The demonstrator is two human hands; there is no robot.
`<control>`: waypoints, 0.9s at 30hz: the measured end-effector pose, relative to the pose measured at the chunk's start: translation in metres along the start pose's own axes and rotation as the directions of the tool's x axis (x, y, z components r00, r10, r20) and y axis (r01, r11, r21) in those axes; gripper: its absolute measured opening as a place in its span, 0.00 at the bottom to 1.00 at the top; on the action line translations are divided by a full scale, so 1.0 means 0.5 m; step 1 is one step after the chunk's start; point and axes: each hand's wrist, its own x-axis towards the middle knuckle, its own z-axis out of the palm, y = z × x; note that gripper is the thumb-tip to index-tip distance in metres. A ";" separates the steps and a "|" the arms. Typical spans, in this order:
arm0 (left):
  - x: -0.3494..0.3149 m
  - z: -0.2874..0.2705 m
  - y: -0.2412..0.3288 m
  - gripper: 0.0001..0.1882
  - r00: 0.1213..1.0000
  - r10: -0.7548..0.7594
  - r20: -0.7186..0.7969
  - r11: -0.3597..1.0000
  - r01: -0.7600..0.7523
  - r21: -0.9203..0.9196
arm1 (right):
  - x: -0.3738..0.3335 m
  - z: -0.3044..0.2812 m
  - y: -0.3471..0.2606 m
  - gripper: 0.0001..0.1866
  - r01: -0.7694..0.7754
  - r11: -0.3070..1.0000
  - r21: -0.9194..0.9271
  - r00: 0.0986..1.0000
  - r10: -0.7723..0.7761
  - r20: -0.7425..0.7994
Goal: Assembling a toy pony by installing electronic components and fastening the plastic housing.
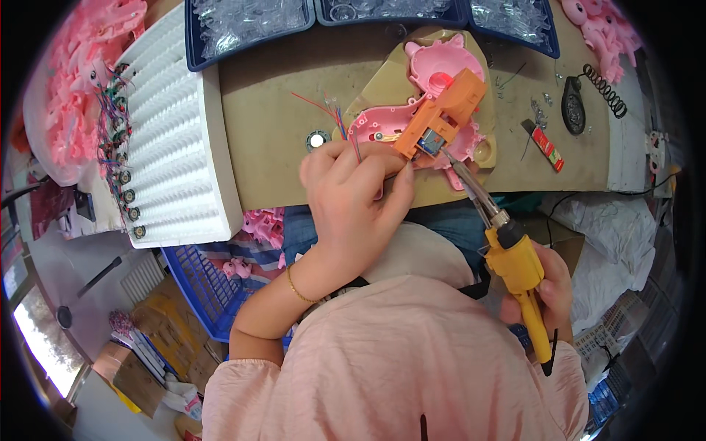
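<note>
A pink plastic toy shell half [387, 120] lies open on a tan fixture plate [382, 77], with an orange plastic housing [463, 94] set over it. A small blue circuit board [431, 141] shows in the housing's opening. My left hand [351, 191] is closed at the housing's lower left, with thin coloured wires [340, 121] running up past the fingers; the fingertips are partly hidden. In my right hand [555, 283] is a yellow soldering iron [518, 268], gripped by its handle, its tip at or very near the board. A round speaker [317, 140] lies left of the shell.
Blue bins [254, 55] of clear plastic parts line the far edge. A white foam tray [173, 132] stands left, wired speakers along its side. Pink shells [88, 81] pile up beyond it. Right lie a black coil-corded fob [573, 106] and a red packet [544, 147].
</note>
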 end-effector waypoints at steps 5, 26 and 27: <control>-0.002 -0.023 -0.002 0.10 0.972 0.218 -0.090 0.963 -0.198 0.185 | -0.024 -0.044 -0.018 0.31 -0.591 0.681 0.432 0.798 0.572 0.189; 0.054 -0.043 0.035 0.05 0.985 -0.032 0.169 0.999 0.029 0.023 | 0.069 -0.007 0.007 0.31 -0.019 0.994 0.112 0.997 0.028 -0.077; 0.055 -0.042 0.035 0.05 0.985 -0.032 0.170 0.999 0.028 0.023 | 0.069 -0.006 0.010 0.31 -0.008 0.991 0.135 0.997 0.019 -0.080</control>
